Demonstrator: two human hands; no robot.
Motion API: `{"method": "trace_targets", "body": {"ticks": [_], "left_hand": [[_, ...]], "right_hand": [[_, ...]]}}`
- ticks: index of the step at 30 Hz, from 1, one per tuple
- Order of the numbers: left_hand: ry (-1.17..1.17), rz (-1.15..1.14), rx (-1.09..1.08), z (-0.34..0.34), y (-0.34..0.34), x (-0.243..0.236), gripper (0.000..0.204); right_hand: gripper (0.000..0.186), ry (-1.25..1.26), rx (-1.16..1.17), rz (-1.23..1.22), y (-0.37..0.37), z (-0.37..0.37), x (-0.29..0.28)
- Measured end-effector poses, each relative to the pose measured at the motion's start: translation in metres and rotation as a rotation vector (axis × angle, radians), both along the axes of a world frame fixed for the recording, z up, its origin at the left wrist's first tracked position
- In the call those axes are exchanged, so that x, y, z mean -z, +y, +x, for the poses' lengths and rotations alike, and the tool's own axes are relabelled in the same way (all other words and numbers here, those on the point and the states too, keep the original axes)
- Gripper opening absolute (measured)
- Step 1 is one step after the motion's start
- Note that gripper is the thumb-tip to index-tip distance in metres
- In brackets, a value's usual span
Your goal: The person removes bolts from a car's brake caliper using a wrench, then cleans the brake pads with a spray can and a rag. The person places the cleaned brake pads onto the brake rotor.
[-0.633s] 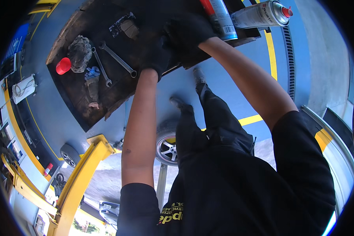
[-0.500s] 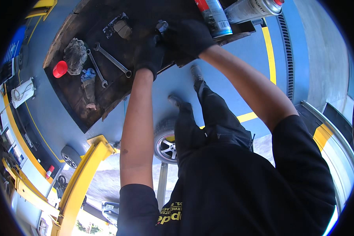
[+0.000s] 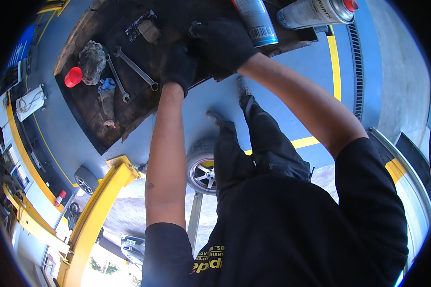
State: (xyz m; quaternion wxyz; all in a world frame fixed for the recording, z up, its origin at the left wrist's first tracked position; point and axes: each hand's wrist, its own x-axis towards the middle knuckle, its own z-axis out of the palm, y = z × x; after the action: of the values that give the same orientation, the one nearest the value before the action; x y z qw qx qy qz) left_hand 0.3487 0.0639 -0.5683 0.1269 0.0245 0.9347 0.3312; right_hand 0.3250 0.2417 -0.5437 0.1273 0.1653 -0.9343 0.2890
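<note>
Both my hands wear black gloves and work close together over the dark, grimy workbench (image 3: 124,107). My left hand (image 3: 178,67) is closed near its front edge; what it holds is lost in shadow. Just to the right and farther in, my right hand (image 3: 227,44) has its fingers bent together around a small grey crumpled bit (image 3: 194,28), too hidden to name. Left of my hands lie a larger combination wrench (image 3: 137,70) and a smaller combination wrench (image 3: 117,79). A brownish-grey block (image 3: 149,31) rests beyond them.
A blue-and-white spray can (image 3: 256,23) and a silver spray can (image 3: 316,14) lie right of my hands. Leftward are a crumpled grey rag (image 3: 92,62), a red cap (image 3: 73,77) and a blue-topped bundle (image 3: 107,103). Below are a wheel (image 3: 202,174) and a yellow lift arm (image 3: 98,210).
My right hand has shifted slightly left, and the grey bit at its fingers is now more covered. My left hand stays nearly in place. The view has shifted slightly.
</note>
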Motion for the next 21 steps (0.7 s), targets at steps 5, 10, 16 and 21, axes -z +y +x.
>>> {"method": "trace_targets", "body": {"ticks": [5, 10, 16, 21], "left_hand": [[-0.013, 0.048, 0.031, -0.004, -0.004, 0.013, 0.035], [0.086, -0.075, -0.011, -0.002, -0.001, 0.006, 0.034], [0.077, -0.008, -0.059, 0.005, 0.001, -0.001, 0.031], [0.131, -0.097, 0.106, -0.002, -0.006, 0.024, 0.031]], "right_hand": [[0.025, -0.202, 0.105, 0.087, -0.006, -0.005, 0.001], [0.024, -0.145, 0.08, 0.057, -0.004, -0.003, 0.005], [0.026, -0.16, 0.084, -0.021, -0.007, 0.0, -0.012], [0.023, -0.29, 0.097, -0.026, -0.001, 0.0, -0.008]]}}
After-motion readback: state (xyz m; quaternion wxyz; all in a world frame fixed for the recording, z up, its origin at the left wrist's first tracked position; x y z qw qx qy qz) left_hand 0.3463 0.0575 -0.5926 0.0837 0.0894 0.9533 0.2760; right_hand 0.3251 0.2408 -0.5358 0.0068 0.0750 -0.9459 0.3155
